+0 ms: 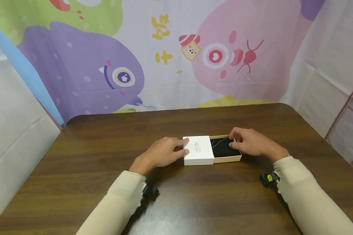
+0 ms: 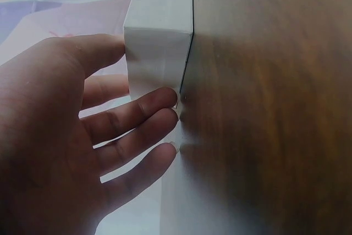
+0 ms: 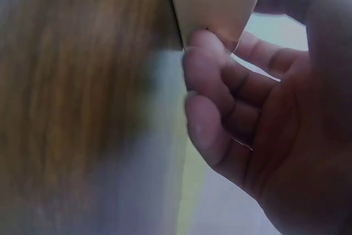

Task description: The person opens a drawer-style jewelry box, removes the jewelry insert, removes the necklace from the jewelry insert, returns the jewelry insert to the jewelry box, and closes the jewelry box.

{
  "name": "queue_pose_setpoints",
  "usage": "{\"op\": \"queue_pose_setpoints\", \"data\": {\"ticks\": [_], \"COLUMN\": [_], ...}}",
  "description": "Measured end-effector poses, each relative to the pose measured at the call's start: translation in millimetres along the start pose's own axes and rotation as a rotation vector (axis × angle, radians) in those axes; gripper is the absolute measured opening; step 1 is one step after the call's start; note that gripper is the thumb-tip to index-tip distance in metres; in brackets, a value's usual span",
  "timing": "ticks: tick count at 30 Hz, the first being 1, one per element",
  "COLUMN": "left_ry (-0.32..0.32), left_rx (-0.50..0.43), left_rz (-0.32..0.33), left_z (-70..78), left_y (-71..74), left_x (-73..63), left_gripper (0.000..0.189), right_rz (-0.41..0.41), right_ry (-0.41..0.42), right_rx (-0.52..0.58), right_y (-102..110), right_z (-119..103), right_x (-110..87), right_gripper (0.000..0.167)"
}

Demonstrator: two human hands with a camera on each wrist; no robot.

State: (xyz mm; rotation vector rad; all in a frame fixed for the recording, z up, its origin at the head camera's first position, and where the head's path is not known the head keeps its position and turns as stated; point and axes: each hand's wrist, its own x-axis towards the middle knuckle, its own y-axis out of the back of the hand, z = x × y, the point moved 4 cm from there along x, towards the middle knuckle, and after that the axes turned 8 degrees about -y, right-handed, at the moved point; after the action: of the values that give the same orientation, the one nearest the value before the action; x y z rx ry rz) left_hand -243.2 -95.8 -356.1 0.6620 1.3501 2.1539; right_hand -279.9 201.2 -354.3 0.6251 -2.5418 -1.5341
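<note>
A shallow white sliding box sleeve (image 1: 197, 150), printed with small lettering, lies on the wooden table (image 1: 170, 202). Its tray (image 1: 227, 159), tan-edged with a black lining (image 1: 223, 148), stands partly drawn out to the right. On the lining rests a thin silvery chain (image 1: 219, 142). My left hand (image 1: 164, 151) touches the sleeve's left end, thumb and index tips on the top edge, the other fingers nearly straight in the left wrist view. At the tray's right end, my right hand (image 1: 251, 142) grips the end wall, with fingertips curled against its outer face (image 3: 214, 9).
A curtain (image 1: 170, 85) printed with cartoon creatures hangs along the table's far edge. Pale cloth (image 1: 14, 140) hangs at the left side and more at the right. A small black camera (image 1: 150, 192) is strapped to the left wrist, another (image 1: 269, 179) to the right.
</note>
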Motion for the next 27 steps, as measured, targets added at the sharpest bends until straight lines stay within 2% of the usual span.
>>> {"op": "queue_pose_setpoints", "data": {"ticks": [5,14,27], "left_ry": [-0.004,0.006,-0.008], "left_rx": [0.001,0.008,0.011], "left_rz": [-0.003,-0.001,-0.011], "left_z": [0.1,-1.8,-0.6], "left_y": [-1.8,-2.7,-0.4], "left_x": [-0.1,-0.8,0.3], "left_gripper": [0.052,0.052,0.053], "right_rz": [-0.026,-0.130,-0.107], "right_ry": [-0.018,-0.032,-0.066], "right_rx": [-0.090,-0.063,-0.122], "right_y": [-2.7,0.3,1.8], "right_z": [-2.5,-12.3,-19.2], "right_x": [-2.1,-6.7,-6.8], "right_gripper": [0.037,0.057,0.049]}}
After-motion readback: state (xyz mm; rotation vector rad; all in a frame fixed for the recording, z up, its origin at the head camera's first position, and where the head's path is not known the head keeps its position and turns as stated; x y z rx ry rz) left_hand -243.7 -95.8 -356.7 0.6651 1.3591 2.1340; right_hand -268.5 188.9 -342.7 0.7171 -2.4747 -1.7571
